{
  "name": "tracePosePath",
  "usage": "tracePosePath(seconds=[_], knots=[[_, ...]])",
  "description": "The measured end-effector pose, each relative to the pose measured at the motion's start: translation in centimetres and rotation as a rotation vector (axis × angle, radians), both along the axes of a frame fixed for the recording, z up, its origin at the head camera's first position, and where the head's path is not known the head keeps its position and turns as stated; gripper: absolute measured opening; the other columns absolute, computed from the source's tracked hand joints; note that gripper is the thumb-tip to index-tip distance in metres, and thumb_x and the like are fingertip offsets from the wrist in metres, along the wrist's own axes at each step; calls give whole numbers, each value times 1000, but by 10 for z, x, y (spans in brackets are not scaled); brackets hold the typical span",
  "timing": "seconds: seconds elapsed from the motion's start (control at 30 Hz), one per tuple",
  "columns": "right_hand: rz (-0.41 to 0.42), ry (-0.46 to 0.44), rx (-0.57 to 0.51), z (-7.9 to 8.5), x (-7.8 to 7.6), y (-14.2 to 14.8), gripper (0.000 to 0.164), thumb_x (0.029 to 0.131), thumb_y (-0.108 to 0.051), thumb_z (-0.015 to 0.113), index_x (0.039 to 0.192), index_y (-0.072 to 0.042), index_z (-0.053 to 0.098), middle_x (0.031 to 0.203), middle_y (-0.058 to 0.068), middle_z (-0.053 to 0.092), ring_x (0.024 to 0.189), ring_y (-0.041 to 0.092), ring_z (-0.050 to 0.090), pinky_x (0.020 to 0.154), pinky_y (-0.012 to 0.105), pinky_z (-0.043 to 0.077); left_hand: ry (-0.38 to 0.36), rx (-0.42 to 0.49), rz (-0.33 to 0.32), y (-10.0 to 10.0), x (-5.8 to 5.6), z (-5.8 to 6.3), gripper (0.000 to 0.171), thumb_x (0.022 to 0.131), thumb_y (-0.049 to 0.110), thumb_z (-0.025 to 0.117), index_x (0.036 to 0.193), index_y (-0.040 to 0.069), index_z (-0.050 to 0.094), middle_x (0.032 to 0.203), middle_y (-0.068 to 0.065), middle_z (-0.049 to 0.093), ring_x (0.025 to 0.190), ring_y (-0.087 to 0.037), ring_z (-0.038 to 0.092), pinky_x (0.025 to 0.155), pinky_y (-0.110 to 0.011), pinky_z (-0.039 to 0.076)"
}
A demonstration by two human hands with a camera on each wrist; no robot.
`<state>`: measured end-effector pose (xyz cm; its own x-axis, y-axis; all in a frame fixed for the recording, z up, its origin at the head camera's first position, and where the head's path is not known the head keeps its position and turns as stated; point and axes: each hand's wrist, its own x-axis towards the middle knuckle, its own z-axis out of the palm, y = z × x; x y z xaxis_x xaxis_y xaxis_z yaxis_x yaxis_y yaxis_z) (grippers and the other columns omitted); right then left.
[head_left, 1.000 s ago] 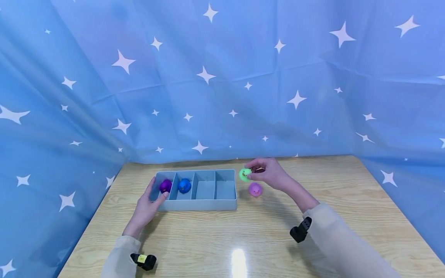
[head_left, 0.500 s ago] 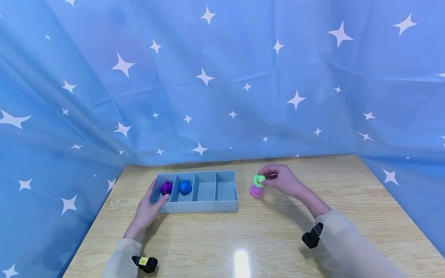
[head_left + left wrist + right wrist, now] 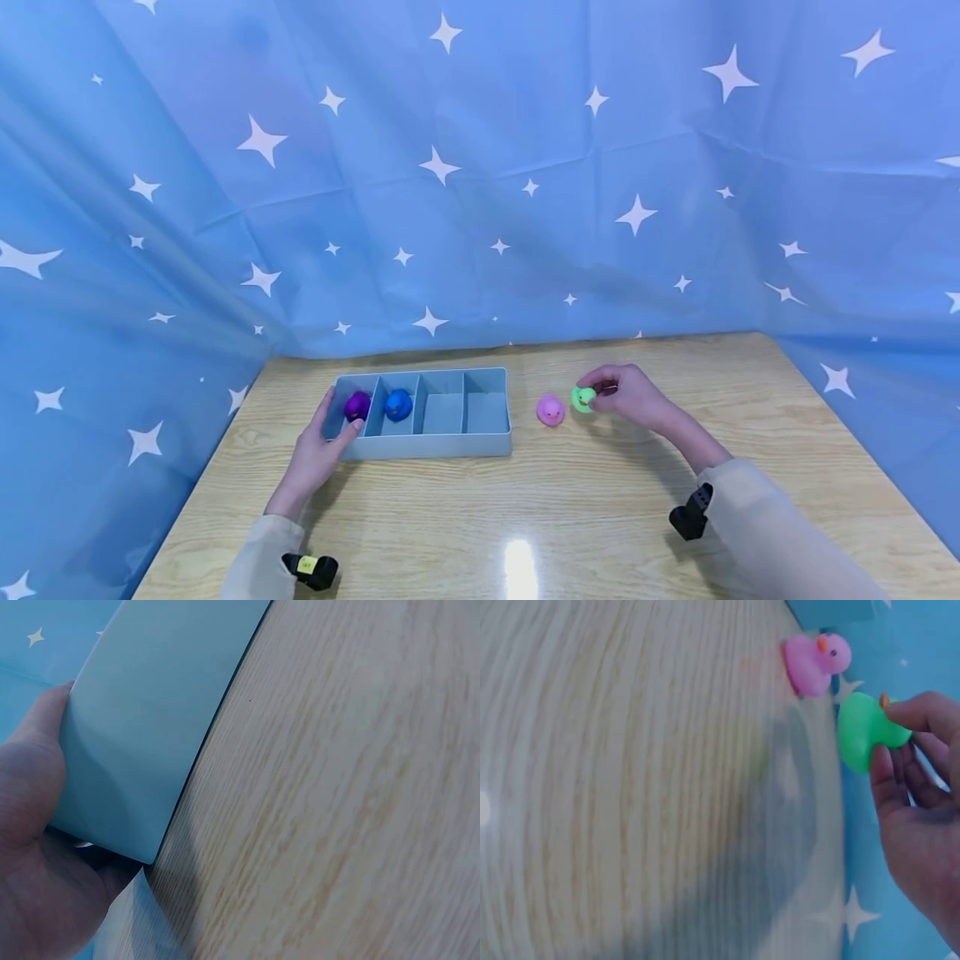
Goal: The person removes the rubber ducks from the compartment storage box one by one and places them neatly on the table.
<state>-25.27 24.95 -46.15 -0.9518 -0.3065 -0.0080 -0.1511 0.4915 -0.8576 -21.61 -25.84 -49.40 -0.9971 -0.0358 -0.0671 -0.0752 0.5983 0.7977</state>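
Loads of room on table in front, between forearms. Pink duck sits between tray and green duck in right hand, so low straight line's blocked; room to swing round front. Tray's two right slots reachable from above, divider between. Left hand crowds left end, purple duck and blue duck fill slots there. Curtain walls off back.

Pinched green duck, blue four-compartment tray
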Motion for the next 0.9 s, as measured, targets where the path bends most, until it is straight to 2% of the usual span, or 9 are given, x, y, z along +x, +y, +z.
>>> tracePosePath(seconds=[0.13,0.57,0.9], knots=[[-6,-44,17,-5,-2,1,36,84,2,73,120,6,70,107,15,67,92,24,59,73,29,54,1,2,2,-1,0,0,90,103,45,60,167,17,4,167,-27,14,152,-49,14,120,-62,19],[27,-59,79,-16,-4,9,34,86,3,70,119,7,71,102,13,66,87,23,58,68,28,52,16,4,-2,-2,-1,-2,90,102,46,61,167,16,6,166,-27,17,152,-48,16,120,-62,20],[48,-13,93,-20,-6,8,33,85,8,64,117,5,72,110,14,68,90,22,59,70,27,53,19,3,-2,-1,0,-1,90,103,46,61,167,15,5,167,-27,15,152,-48,15,120,-62,20]])
